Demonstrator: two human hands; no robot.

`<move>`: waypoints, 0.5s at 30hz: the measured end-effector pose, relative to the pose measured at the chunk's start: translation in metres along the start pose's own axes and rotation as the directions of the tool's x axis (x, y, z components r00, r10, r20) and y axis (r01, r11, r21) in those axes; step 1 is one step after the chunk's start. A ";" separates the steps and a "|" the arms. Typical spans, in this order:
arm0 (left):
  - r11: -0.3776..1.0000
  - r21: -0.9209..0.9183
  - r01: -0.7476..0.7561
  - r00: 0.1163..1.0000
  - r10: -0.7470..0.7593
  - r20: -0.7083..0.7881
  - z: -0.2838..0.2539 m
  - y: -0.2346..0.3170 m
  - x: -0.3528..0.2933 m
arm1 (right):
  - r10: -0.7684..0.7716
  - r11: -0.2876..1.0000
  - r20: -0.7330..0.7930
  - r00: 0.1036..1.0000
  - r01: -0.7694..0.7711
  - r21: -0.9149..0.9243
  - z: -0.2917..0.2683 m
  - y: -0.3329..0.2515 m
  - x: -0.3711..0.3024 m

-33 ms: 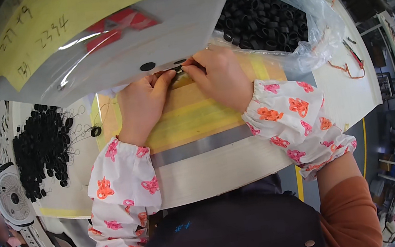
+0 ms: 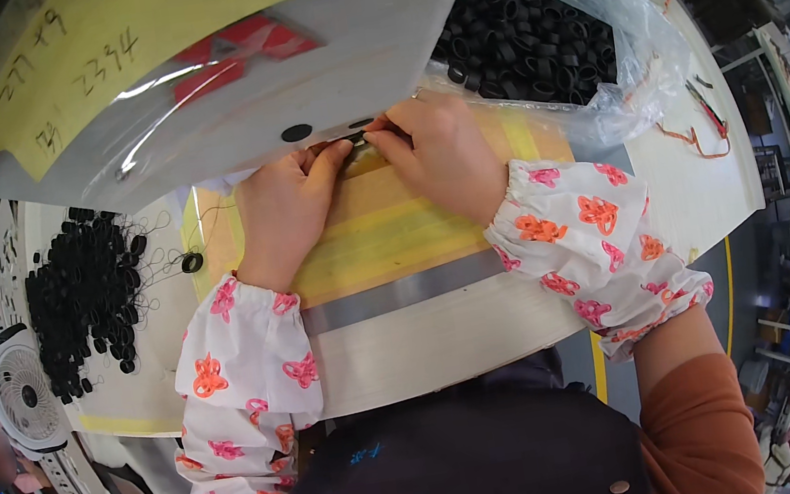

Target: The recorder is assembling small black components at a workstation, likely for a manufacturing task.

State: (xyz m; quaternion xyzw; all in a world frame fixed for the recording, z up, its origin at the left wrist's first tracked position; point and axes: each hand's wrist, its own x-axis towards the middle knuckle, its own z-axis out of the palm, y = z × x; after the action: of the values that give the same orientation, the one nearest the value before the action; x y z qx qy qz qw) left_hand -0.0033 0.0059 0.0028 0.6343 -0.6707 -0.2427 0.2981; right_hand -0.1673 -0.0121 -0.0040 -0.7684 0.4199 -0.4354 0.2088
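My left hand (image 2: 284,212) and right hand (image 2: 443,154) meet under the lower edge of a grey machine head (image 2: 228,134), thumbs and forefingers drawn together, pinching a small dark piece (image 2: 357,138) between them; its shape is mostly hidden by my fingertips. That piece sits at the far edge of the yellow-taped panel (image 2: 394,237), close below the machine. My wrists are angled inward, and both forearms wear white sleeve covers (image 2: 603,218) printed with pink and orange figures, above a dark apron (image 2: 475,458). A grey strip (image 2: 401,292) runs along the near side of the panel, then the pale tabletop (image 2: 449,340) curves round in front of me. To my left lies a heap of black loops (image 2: 89,300) with fine threads trailing from it, and one single black loop (image 2: 192,262) lies apart, near the panel's left edge. Beyond my right hand, a clear plastic bag (image 2: 650,85) stands open, full of black rings (image 2: 528,41). Farther right are red-handled snips (image 2: 709,105) and an orange cord (image 2: 696,144). A white fan (image 2: 27,395) is at the far left.
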 end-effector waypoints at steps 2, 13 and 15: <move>0.998 0.061 0.030 0.999 -0.032 0.027 -0.002 0.003 0.001 | -0.018 0.999 -0.020 1.000 0.018 -0.028 0.000 0.000 0.000; 0.997 0.061 -0.039 0.999 0.038 0.020 -0.003 0.004 0.001 | -0.039 0.997 0.051 0.998 0.043 -0.065 -0.004 -0.002 0.001; 0.998 0.049 -0.040 0.999 0.039 0.016 -0.003 0.004 0.001 | -0.028 0.998 0.055 0.998 0.031 -0.058 -0.004 -0.002 0.001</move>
State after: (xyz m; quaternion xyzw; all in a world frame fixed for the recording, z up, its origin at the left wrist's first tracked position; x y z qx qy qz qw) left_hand -0.0036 0.0057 0.0077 0.6263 -0.6911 -0.2250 0.2820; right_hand -0.1691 -0.0117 -0.0002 -0.7919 0.4153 -0.4050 0.1909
